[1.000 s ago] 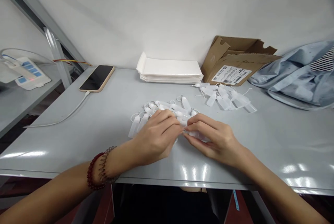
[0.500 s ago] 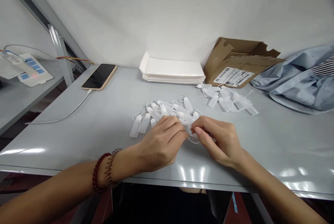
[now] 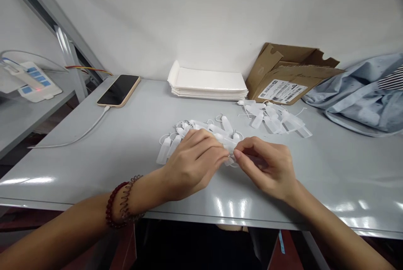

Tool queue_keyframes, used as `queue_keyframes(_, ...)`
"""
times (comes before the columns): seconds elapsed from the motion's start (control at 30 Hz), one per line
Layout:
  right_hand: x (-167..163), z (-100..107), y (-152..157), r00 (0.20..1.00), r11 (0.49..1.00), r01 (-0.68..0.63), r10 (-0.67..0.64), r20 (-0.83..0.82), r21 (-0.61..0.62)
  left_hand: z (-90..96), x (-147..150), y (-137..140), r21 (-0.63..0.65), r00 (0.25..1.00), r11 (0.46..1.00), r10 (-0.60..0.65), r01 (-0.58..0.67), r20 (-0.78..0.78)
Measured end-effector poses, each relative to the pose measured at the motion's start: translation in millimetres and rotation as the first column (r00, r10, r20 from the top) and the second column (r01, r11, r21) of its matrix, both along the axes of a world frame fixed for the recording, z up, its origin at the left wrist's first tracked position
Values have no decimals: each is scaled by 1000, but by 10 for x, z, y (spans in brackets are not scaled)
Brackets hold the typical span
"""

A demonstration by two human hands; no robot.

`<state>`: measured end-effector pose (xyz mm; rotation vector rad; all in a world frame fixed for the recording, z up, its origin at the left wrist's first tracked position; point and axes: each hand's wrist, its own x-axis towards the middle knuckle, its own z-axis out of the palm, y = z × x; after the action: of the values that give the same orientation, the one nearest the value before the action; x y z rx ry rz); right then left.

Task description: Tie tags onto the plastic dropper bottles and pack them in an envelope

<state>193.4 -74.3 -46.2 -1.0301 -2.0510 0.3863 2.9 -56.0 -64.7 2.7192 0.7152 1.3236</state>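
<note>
My left hand (image 3: 195, 165) is closed at the middle of the table, back of the hand upward. Its fingertips pinch a small translucent plastic bottle (image 3: 229, 161), mostly hidden behind the fingers. Close on the right, my right hand (image 3: 267, 167) has thumb and index finger pressed together beside that bottle. Whatever lies in this pinch, perhaps a thin loop, is too small to make out. Just beyond both hands lies a pile of similar small bottles (image 3: 226, 124) with white tops and thin loops. My left hand covers part of the pile.
A second group of such bottles (image 3: 272, 121) lies farther right, before an open cardboard box (image 3: 283, 79). White padded envelopes (image 3: 209, 79) are stacked against the wall. A phone (image 3: 119, 90) with a charging cable lies left; a pale blue cloth item (image 3: 365, 98) lies right.
My left hand has shifted slightly up and covers more of the pile. My right hand has tilted, its thumb and index fingertips now closer together. The view has shifted slightly.
</note>
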Motion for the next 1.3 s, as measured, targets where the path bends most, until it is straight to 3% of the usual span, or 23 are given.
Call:
queue_keyframes(0.2, 24, 15, 27, 999, 1000, -5, 5, -33, -13, 41, -29, 9, 2, 1000, 1000, 8, -8, 10)
queue_keyframes(0.7, -29, 6, 10, 994, 987, -84, 73, -87, -136, -53, -7, -56, -60, 997, 995, -82, 81, -10)
queue_keyframes(0.9, -20, -10, 41, 990, 960, -116, 90, -110, -255, -16, -3, -23, -77, 998, 996, -53, 49, -43)
queue_keyframes(1.0, 74, 13, 155, 995, 952, -103, 94, -44, -287, 4, -27, 54, -96, 997, 995, -14, 7, -77)
queue_keyframes(1.07, 200, 33, 320, 999, 975, -6, 14, 34, -224, 5, -62, 122, -117, 997, 992, 40, -48, -68)
queue_keyframes(1.17, 443, 63, 697, 951, 961, 276, -271, 150, -15, -9, -129, 223, -153, 990, 979, 136, -138, -23)
queue_keyframes(1.23, 591, 84, 983, 901, 943, 318, -332, 281, 96, -18, -169, 276, -173, 983, 968, 184, -182, -3)
queue_keyframes(1.3, 695, 102, 1243, 849, 949, 298, -313, 427, 102, -22, -194, 312, -193, 976, 957, 218, -215, -5)
